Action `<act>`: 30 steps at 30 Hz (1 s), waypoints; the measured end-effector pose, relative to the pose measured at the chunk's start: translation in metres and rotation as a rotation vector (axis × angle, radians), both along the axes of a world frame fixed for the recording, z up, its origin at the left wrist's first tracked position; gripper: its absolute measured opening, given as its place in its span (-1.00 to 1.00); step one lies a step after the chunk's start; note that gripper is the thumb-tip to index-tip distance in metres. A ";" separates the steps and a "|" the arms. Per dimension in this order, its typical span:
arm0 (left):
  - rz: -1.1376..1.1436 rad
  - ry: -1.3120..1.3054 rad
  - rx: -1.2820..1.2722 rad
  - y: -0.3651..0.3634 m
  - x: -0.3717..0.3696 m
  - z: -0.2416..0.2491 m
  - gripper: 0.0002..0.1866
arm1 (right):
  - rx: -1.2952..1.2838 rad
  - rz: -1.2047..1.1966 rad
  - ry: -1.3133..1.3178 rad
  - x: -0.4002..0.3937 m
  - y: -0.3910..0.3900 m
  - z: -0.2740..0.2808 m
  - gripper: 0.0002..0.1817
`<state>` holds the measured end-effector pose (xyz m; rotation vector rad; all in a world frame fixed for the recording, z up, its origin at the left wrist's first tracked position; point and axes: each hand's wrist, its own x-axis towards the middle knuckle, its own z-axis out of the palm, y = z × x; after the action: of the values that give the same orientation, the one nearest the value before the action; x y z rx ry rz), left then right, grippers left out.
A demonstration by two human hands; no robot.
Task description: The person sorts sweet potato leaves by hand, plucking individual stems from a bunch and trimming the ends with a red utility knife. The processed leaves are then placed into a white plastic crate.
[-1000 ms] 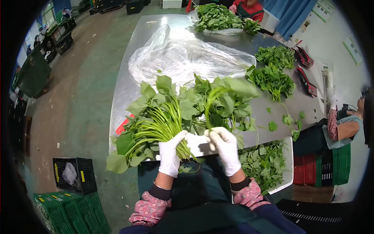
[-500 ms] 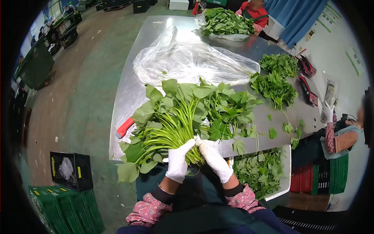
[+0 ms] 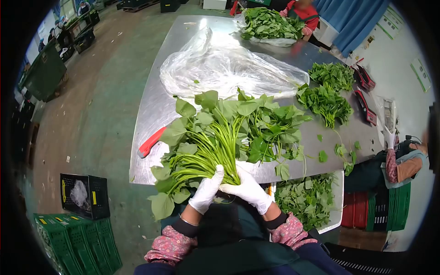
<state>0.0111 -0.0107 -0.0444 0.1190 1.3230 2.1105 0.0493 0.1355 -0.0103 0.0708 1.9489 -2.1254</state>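
A big bunch of leafy greens (image 3: 206, 151), with long pale green stems, is gathered at the table's near edge, its leaves fanning away from me. My left hand (image 3: 207, 190), in a white glove, closes on the stems from the left, thumb pointing up. From the right, my right hand (image 3: 250, 189), also gloved, grips the stem ends, its fingers reaching under them toward the left hand. More loose greens (image 3: 279, 133) lie against the bunch on the right. Left of the leaves rests a red object (image 3: 151, 142), its far end near the foliage.
A clear plastic bag (image 3: 229, 68) spreads across the metal table (image 3: 146, 114). Tied-looking bunches (image 3: 325, 105) lie right, beside red-and-black devices (image 3: 365, 107). A white box of greens (image 3: 337, 201) stands below the edge. Co-workers are at the far end (image 3: 305, 16) and right (image 3: 403, 165). Green crates (image 3: 82, 243) stand left.
The bunch and both hands have shifted slightly, and my right hand's fingers have moved lower under the stem ends. More of the red object shows. The co-worker's gloved hand at right has moved.
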 end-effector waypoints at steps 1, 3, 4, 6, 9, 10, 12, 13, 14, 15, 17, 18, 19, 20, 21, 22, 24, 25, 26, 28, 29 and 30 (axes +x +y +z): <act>0.012 -0.008 -0.012 -0.001 0.001 0.003 -0.37 | 0.005 -0.020 0.024 0.001 -0.003 -0.002 -0.31; 0.019 -0.057 -0.041 -0.005 0.001 0.013 -0.38 | -0.061 -0.068 -0.027 0.003 -0.009 0.003 -0.36; 0.020 -0.028 -0.081 -0.006 0.000 0.012 -0.37 | -0.093 -0.089 -0.052 0.002 -0.010 0.005 -0.38; 0.021 0.027 -0.164 -0.008 0.000 0.004 -0.36 | -0.066 -0.095 -0.037 -0.003 -0.010 0.005 -0.41; 0.131 0.206 -0.159 -0.019 0.013 0.010 -0.55 | -0.102 -0.101 0.018 -0.014 -0.001 0.000 -0.44; 0.108 0.232 -0.170 -0.029 0.020 0.022 -0.59 | -0.064 -0.115 0.023 -0.017 0.001 0.001 -0.44; 0.067 0.245 -0.324 -0.052 0.039 0.069 -0.72 | 0.031 -0.080 0.002 -0.021 0.000 0.020 -0.43; 0.079 0.642 -0.469 -0.067 0.043 0.080 -0.71 | 0.079 -0.062 -0.010 -0.022 -0.001 0.026 -0.42; 0.091 1.040 -0.607 -0.077 0.047 0.090 -0.70 | 0.091 -0.010 0.025 -0.021 -0.003 0.012 -0.40; 0.115 1.288 -0.713 -0.077 0.043 0.108 -0.65 | 0.149 0.045 0.082 -0.017 -0.009 0.008 -0.40; -0.030 1.636 -1.153 -0.077 0.032 0.145 -0.50 | 0.378 0.132 0.240 -0.007 -0.027 0.036 -0.42; -0.062 1.717 -1.314 -0.081 0.024 0.140 -0.52 | 0.479 0.267 0.197 -0.005 -0.033 0.034 -0.37; -0.068 1.758 -1.340 -0.088 0.018 0.136 -0.55 | 0.533 0.337 0.283 -0.002 -0.042 0.040 -0.35; -0.073 1.801 -1.367 -0.096 0.012 0.131 -0.57 | 0.588 0.406 0.374 -0.002 -0.051 0.046 -0.32; 0.053 1.899 -1.422 -0.104 0.016 0.128 -0.56 | 0.586 0.364 0.595 -0.004 -0.060 0.049 -0.33; 0.051 1.908 -1.436 -0.113 0.021 0.128 -0.61 | 0.574 0.457 0.539 -0.008 -0.066 0.054 -0.33; 0.019 1.920 -1.491 -0.130 0.023 0.132 -0.72 | 0.546 0.642 0.412 -0.013 -0.079 0.072 -0.35; 0.031 1.915 -1.498 -0.141 0.024 0.130 -0.78 | 0.524 0.695 0.411 -0.018 -0.088 0.077 -0.36; 0.035 1.830 -1.453 -0.149 0.024 0.133 -0.79 | 0.465 0.741 0.414 -0.023 -0.098 0.073 -0.36; 0.034 1.710 -1.388 -0.168 0.023 0.136 -0.78 | 0.354 0.842 0.413 -0.037 -0.120 0.073 -0.37; 0.074 1.627 -1.365 -0.181 0.024 0.130 -0.75 | 0.330 0.940 0.400 -0.048 -0.123 0.078 -0.44; 0.114 1.545 -1.341 -0.194 0.026 0.123 -0.71 | 0.230 0.915 0.246 -0.060 -0.128 0.077 -0.45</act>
<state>0.0369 -0.2043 0.0790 1.1982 3.2453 0.4303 -0.0102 0.0071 0.0668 -0.8926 1.8077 -1.3402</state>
